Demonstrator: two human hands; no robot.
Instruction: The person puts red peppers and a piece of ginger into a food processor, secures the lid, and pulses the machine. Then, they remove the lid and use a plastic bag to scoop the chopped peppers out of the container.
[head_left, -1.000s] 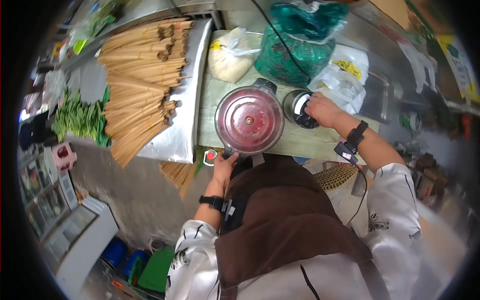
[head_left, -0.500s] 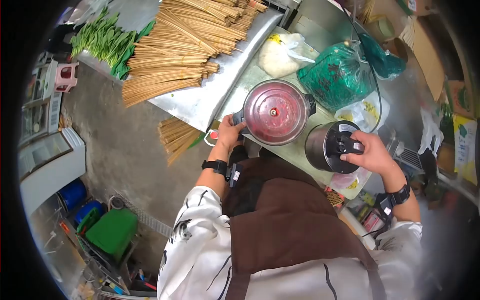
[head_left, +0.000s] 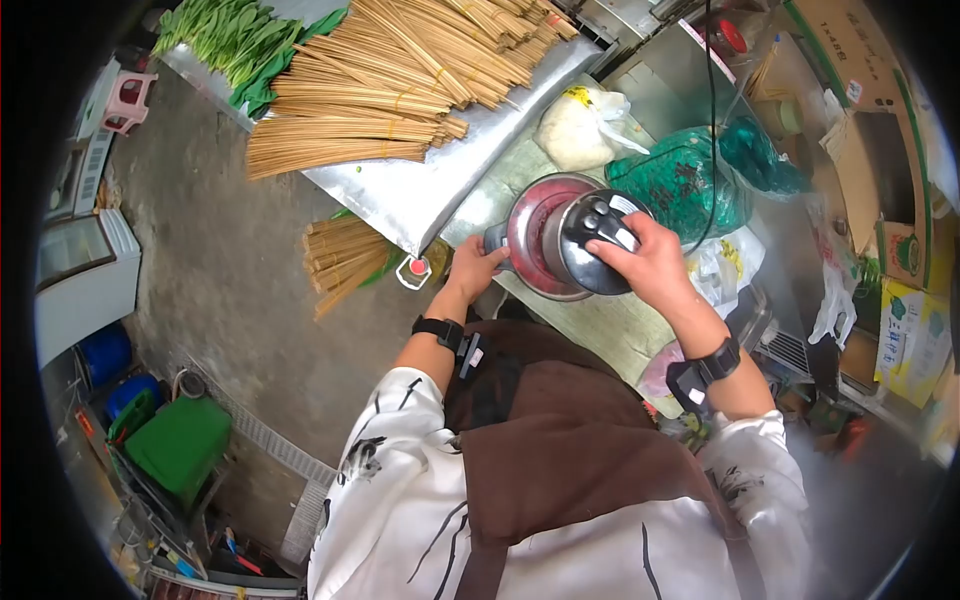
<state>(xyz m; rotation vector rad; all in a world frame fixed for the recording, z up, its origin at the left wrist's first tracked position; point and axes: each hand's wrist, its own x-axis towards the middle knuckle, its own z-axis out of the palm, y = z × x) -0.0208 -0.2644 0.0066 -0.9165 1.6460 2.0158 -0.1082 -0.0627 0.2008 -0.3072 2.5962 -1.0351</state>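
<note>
My left hand [head_left: 474,270] grips the black side handle of a round steel food grinder bowl [head_left: 526,222]. Red contents show through the clear lid on the bowl. In my right hand [head_left: 652,262] is the grinder's motor head [head_left: 577,245], a steel cylinder with a black top, held by that top. It is tilted and overlaps the right part of the lid. Whether its underside touches the lid is hidden. Behind the bowl lie a knotted bag of white food [head_left: 572,138] and a green plastic bag [head_left: 665,180].
Bundled bamboo skewers [head_left: 390,100] cover the metal table [head_left: 390,190] at upper left, beside leafy greens [head_left: 230,45]. A black cable [head_left: 711,110] hangs behind the grinder. Cardboard boxes [head_left: 900,170] stand at right. A green bin [head_left: 180,447] is on the floor at lower left.
My right hand has carried the motor head left, from beside the bowl to over its lid. My left hand stays at the bowl's handle. The camera view has shifted slightly.
</note>
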